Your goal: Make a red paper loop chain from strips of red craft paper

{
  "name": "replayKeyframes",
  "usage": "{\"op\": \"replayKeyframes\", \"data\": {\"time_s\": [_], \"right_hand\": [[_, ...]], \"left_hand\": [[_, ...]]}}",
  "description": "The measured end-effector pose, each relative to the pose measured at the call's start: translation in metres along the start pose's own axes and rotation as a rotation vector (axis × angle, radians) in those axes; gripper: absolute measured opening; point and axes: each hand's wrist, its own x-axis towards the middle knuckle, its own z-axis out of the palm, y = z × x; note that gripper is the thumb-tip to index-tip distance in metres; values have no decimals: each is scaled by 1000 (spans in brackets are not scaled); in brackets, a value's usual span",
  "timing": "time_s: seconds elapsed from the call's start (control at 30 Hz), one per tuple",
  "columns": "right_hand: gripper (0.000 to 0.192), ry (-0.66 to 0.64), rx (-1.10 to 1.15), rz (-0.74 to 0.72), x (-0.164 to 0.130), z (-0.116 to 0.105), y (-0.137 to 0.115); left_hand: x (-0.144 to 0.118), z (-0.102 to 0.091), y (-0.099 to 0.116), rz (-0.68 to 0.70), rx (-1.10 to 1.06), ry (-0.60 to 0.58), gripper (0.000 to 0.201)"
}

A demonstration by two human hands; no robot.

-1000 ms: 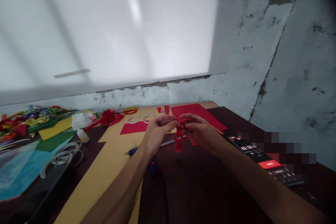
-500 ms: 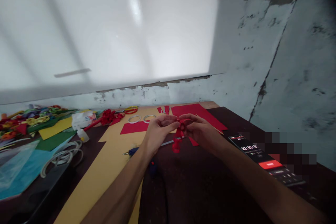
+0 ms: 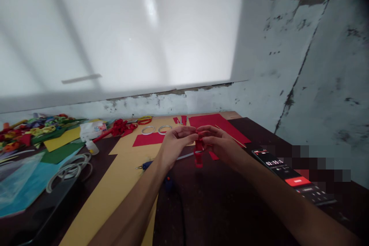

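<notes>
Both of my hands meet above the dark table (image 3: 219,203), pinching one red paper strip (image 3: 198,153) between their fingertips. My left hand (image 3: 173,144) grips its upper end from the left. From the right, my right hand (image 3: 220,142) holds the same top part. The strip hangs down from the fingers in curled loops, its lower end just above the table. A red paper sheet (image 3: 219,125) lies flat behind my hands.
A yellow sheet (image 3: 115,184) runs under my left arm. Two tape rings (image 3: 157,129), a red paper flower (image 3: 118,127) and scissors (image 3: 143,120) lie behind. A glue bottle (image 3: 91,147), coiled wire (image 3: 70,165) and coloured papers sit left. A phone (image 3: 294,177) lies right.
The hanging end of the red strip has swung slightly right and curled closer to my fingers. My hands stay together in almost the same place.
</notes>
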Motion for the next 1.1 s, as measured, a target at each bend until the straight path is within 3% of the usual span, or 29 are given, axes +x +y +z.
{"op": "replayKeyframes", "data": {"time_s": [0.17, 0.4, 0.67, 1.1], "right_hand": [[32, -23, -151, -103, 3, -3, 9], [32, 58, -166, -71, -2, 12, 5], [33, 60, 21, -17, -3, 15, 9], [32, 83, 47, -1, -2, 15, 8]], "left_hand": [[-1, 2, 2, 0, -4, 2, 30], [-4, 4, -1, 135, 235, 14, 29], [-7, 9, -2, 130, 231, -10, 30], [-7, 10, -5, 104, 238, -18, 27]]}}
